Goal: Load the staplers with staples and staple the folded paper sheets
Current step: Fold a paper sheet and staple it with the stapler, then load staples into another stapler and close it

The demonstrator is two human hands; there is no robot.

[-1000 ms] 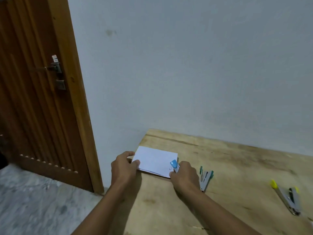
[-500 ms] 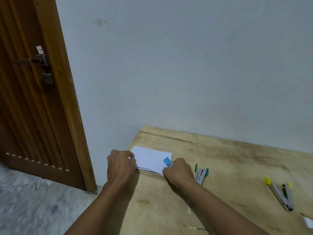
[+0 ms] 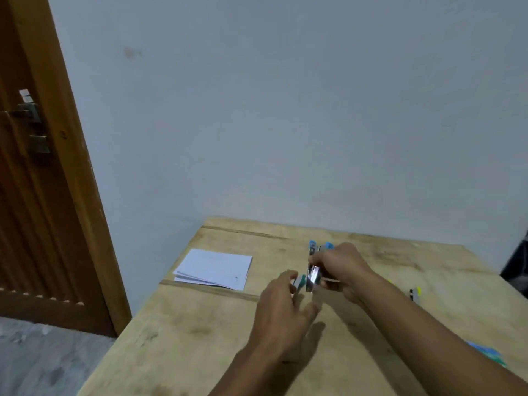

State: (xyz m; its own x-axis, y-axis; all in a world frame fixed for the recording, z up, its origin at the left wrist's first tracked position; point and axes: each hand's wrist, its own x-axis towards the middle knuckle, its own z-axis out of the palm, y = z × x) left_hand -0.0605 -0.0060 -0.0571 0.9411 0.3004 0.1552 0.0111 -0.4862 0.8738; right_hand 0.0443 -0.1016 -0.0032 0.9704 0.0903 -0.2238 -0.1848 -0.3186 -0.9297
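Right hand: the right hand [image 3: 340,267] is curled round the blue stapler [image 3: 314,270] and grips it just above the desk, past the middle of the top.
Blue stapler: two blue ends point away from the person and a shiny metal part points toward them; motion blur hides the rest of it.
Left hand: the left hand [image 3: 283,304] is held low over the desk just beside the right hand, palm down and fingers loosely spread.
Left hand grip: the fingertips are at the green stapler [image 3: 300,281], but the blur hides whether they hold it or only touch it.
Green stapler: only a short green piece shows between the left fingers, close beside the metal part of the blue stapler.
Paper: the folded paper sheets [image 3: 214,268] lie flat in a small white stack near the far left corner of the desk, apart from both hands.
Yellow stapler: the yellow stapler [image 3: 415,292] lies on the desk to the right, mostly hidden behind the right forearm.
Packet: a small blue and green packet [image 3: 485,352] shows at the right, below the right forearm.
Desk: the desk [image 3: 171,332] is pale wood and stands against a plain wall [image 3: 285,110].
Surroundings: a brown wooden door [image 3: 28,210] is on the left, above a grey speckled floor [image 3: 43,361].
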